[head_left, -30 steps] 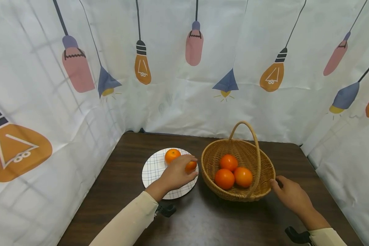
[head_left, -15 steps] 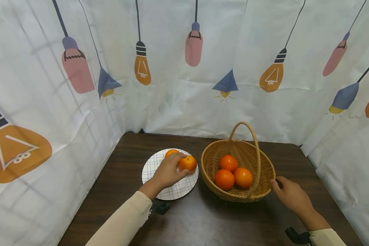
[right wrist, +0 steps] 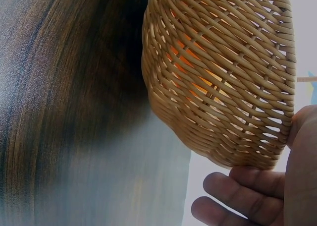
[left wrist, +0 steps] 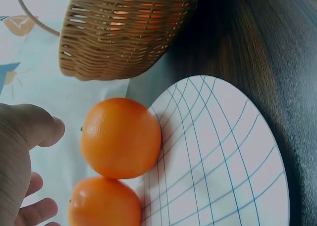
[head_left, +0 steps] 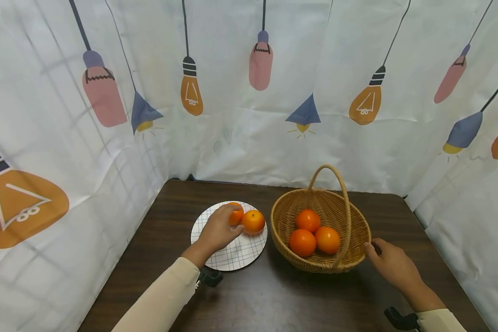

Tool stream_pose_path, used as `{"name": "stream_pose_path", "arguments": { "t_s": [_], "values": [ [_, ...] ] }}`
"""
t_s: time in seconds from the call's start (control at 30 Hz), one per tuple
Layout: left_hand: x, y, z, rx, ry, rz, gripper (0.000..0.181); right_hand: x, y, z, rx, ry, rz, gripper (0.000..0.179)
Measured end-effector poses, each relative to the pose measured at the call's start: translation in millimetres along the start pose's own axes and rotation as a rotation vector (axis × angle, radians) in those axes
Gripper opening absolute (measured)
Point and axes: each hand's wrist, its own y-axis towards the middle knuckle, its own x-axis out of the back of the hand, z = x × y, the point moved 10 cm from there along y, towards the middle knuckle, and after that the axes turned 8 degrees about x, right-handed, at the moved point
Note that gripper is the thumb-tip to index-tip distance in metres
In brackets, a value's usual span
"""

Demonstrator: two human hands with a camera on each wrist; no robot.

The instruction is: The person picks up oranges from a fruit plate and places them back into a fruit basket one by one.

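My left hand (head_left: 218,229) hovers over the left part of a round white plate (head_left: 231,258) with thin grid lines. Two oranges lie side by side there: the nearer orange (head_left: 253,222) is in full view, while the farther orange (head_left: 237,214) is partly hidden by my fingers. In the left wrist view, a gap separates my spread thumb and fingers (left wrist: 34,132) from both fruits. At the right, my right hand (head_left: 394,263) pinches the rim of a wicker basket (head_left: 288,256), fingers underneath on its outer wall. Inside sit three deeper orange round fruits (head_left: 314,235).
The basket's tall arched handle (head_left: 345,207) rises above the fruits. Everything stands on a dark wood-grain table (head_left: 249,299). White curtains (head_left: 240,138) printed with lamps close off the back and both sides.
My left hand has let go of the nearer orange and drawn back to the left, leaving it on the plate. My right hand keeps its hold on the basket rim.
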Motion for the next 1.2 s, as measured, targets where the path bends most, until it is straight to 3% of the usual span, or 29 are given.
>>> {"name": "stream_pose_path", "arguments": {
  "t_s": [0.37,0.67,1.2],
  "values": [
    [3.0,4.9,21.9,0.098,0.009,-0.038,0.061,0,0.0,0,0.002,0.003,0.003,0.073],
    [-1.8,11.6,40.7,0.172,0.024,-0.011,0.065,-1,-0.1,-1,0.009,0.000,-0.005,0.072],
    [-14.5,21.9,60.0,0.233,0.040,0.043,0.073,-1,0.1,-1,0.017,-0.008,-0.017,0.072]
  ]
}}
